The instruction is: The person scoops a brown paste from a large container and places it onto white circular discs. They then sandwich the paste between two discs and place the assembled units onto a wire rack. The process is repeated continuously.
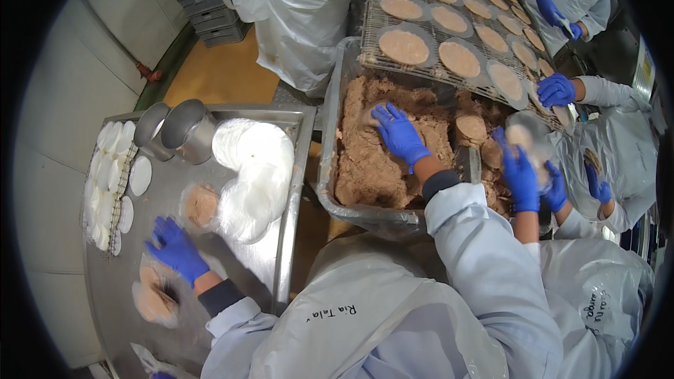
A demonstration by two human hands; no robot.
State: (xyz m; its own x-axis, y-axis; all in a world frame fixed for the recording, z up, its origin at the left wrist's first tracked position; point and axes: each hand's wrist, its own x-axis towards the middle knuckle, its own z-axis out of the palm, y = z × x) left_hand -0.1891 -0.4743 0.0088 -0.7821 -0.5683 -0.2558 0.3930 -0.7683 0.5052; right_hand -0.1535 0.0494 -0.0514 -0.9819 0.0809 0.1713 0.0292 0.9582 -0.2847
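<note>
While the mince (pixel 359 168) lies heaped in the tub (pixel 326 168), the person's right hand (pixel 404 137) reaches into it palm down, its fingers against the surface with a paler lump (pixel 368 118) at their tips; whether they close on that lump cannot be told. The left hand (pixel 175 249) hangs over the counter (pixel 165 193), fingers spread wide with nothing seen in them, between a single patty (pixel 202 205) and some loosely laid patties (pixel 156 303) nearer the body.

The mince looks dense, soft and sticky: heavy in bulk, light by the handful, likely to pull apart raggedly and cling to a glove. Cupped fingers scooping from below should hold it better than a pinch. The patties are probably floppy and easily dented, so the clear film around them, gripped at its rim, seems the safest hold.

The mince is coarse and pitted, pinkish brown, inside a grey, straight-walled tub. The counter is smooth, shiny metal with a raised edge. On it, white discs (pixel 260 161) overlap in a thin, glossy pile, likely slippery, beside two metal cups (pixel 188 133) with plain curved walls. Past the mince, a wire rack (pixel 368 38) carries rows of flat, pale pink rounds (pixel 460 60) on clear film
</note>
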